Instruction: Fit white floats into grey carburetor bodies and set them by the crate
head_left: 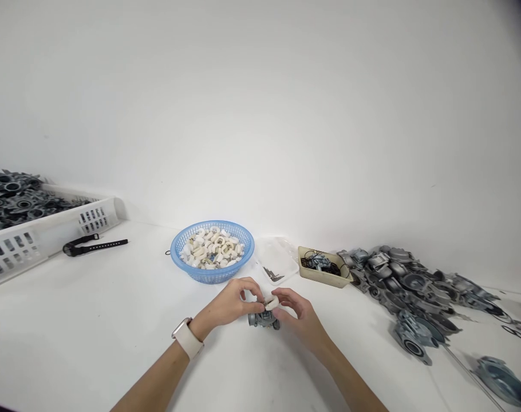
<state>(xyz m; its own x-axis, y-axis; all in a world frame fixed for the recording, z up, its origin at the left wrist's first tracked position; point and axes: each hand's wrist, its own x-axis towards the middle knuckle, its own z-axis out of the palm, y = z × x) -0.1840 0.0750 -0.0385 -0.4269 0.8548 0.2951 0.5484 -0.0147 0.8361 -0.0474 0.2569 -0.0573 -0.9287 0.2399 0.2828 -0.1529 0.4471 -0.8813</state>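
Observation:
A small grey metal carburetor body [263,321] sits on the table in front of me, partly covered by my fingers. On top of it is a white carburetor float [271,302], shaped like an open ring. My right hand [301,317] grips the float from the right between thumb and fingers. From the left, my left hand [241,300] reaches over the body with thumb and index finger pinched at the float's left side. Whatever lies between those fingertips is too small to make out.
Behind my hands, a blue basket [213,279] holds many white floats. Beside it stand a clear tray [289,266] with small pins and a cream tray [324,278] of dark parts. Grey castings [398,280] are heaped right. At left are a white crate [71,220] and black watch [93,246].

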